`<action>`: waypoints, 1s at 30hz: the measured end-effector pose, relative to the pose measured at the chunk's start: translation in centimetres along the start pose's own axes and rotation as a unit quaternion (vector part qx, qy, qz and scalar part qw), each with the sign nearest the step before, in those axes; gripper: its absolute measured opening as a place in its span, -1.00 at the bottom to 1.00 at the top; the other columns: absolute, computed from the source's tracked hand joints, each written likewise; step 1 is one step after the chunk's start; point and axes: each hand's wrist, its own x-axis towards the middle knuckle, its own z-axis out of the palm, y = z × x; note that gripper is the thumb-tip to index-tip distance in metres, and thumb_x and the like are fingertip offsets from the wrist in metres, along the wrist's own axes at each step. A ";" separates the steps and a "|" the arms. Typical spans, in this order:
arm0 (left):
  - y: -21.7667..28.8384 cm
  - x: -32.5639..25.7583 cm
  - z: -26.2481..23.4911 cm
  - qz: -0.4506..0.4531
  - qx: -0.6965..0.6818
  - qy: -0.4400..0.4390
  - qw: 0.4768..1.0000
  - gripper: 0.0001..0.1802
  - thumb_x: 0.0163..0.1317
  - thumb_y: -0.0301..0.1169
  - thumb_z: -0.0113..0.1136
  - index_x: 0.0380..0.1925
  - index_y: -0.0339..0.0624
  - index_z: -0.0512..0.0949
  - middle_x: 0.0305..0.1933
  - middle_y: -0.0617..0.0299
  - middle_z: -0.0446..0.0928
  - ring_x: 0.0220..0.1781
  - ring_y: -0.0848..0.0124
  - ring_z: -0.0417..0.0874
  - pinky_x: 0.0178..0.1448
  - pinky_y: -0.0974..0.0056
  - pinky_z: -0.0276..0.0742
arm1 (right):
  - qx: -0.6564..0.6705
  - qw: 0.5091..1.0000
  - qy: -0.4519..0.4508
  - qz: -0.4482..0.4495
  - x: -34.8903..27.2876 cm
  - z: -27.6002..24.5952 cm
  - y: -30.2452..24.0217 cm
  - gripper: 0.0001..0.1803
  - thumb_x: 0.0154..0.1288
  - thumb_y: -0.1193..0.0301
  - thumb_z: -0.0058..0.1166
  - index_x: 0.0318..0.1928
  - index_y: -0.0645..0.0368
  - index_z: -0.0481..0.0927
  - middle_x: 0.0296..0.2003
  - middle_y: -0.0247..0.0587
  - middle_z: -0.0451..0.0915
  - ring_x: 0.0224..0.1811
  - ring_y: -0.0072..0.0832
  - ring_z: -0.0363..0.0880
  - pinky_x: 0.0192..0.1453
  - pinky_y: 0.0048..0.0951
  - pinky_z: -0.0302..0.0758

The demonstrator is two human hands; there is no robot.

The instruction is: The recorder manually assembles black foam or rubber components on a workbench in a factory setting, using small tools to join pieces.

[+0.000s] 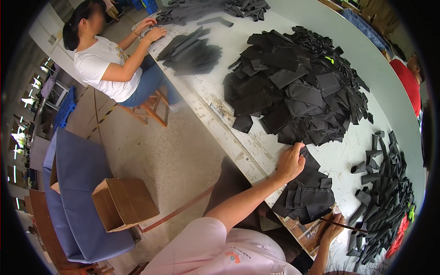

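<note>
My left hand (292, 163) is closed at the near edge of a large heap of flat black fabric pieces (298, 94), its fingertips pinching a black fabric piece (309, 159). Just nearer to me lies a smaller pile of stitched black pieces (316, 197). Beyond that pile, to the right, my right hand (332, 228) is closed around a thin dark rod (353, 227), which slants across the fingers over a worn wooden board (310, 234). Part of the right hand's grip is hidden.
Many rolled black fabric tubes (384, 197) lie along the table's right side, near a red piece (398, 238). At the far left, a seated person (107, 64) handles black strips (190, 52). On the floor are a cardboard box (124, 204) and a blue-covered stack (87, 197).
</note>
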 end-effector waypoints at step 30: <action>11.2 -4.5 -9.3 -0.342 -0.568 0.033 0.748 -0.92 0.13 -0.57 0.01 -0.36 -0.28 0.46 -0.30 0.16 0.52 -0.30 0.39 0.54 -0.13 0.26 0.54 | 0.109 0.983 0.149 -0.015 -1.6 -1.4 -1.9 -0.72 0.23 0.43 -0.21 -0.61 0.27 0.33 -0.68 -0.13 0.30 -0.64 -0.33 0.30 -0.54 -0.41 0.21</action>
